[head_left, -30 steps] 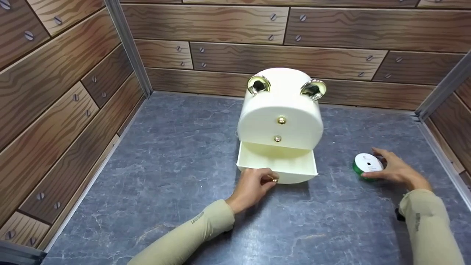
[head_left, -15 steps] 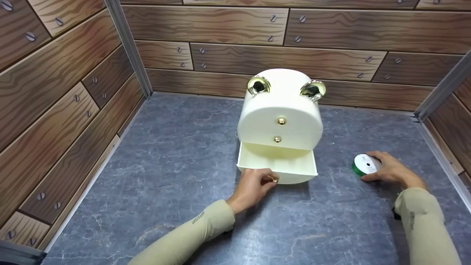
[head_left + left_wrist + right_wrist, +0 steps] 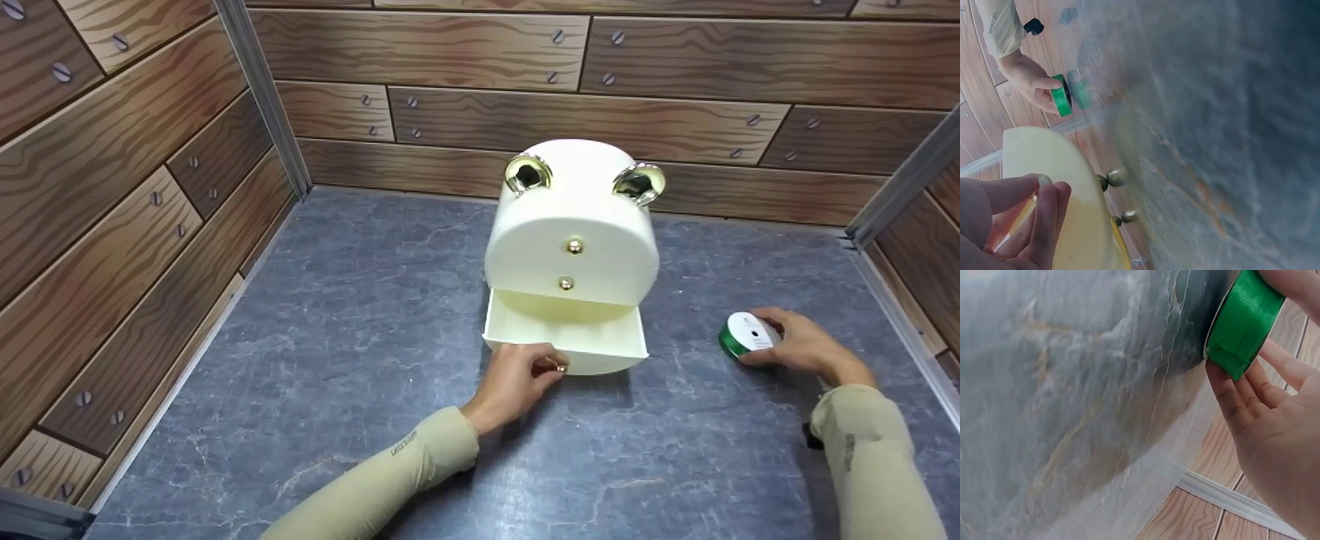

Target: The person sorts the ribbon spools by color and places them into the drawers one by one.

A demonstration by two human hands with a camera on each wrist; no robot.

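A cream drawer box [image 3: 570, 255] with gold ring ears and gold knobs stands mid-table. Its bottom drawer [image 3: 564, 319] is pulled out, and nothing shows inside. My left hand [image 3: 517, 379] pinches the lowest gold knob [image 3: 561, 368] between thumb and fingers; the left wrist view shows the pinched knob [image 3: 1044, 179] close up. Off to the right, my right hand [image 3: 806, 349] holds a spool of green ribbon [image 3: 739, 341] with a white label. In the right wrist view, thumb and fingers span the green ribbon spool [image 3: 1247, 323]. Whether the spool touches the table is unclear.
The grey marbled table [image 3: 337, 300] is bounded by wood-print walls [image 3: 450, 52] at the back and sides. Metal posts [image 3: 262, 97] mark the back corners. Two more gold knobs [image 3: 574, 246] sit on the box front above the drawer.
My right hand has drawn its fingers in closer on the ribbon spool, which shifted slightly left, then back right. The left hand and the drawer stay in place.
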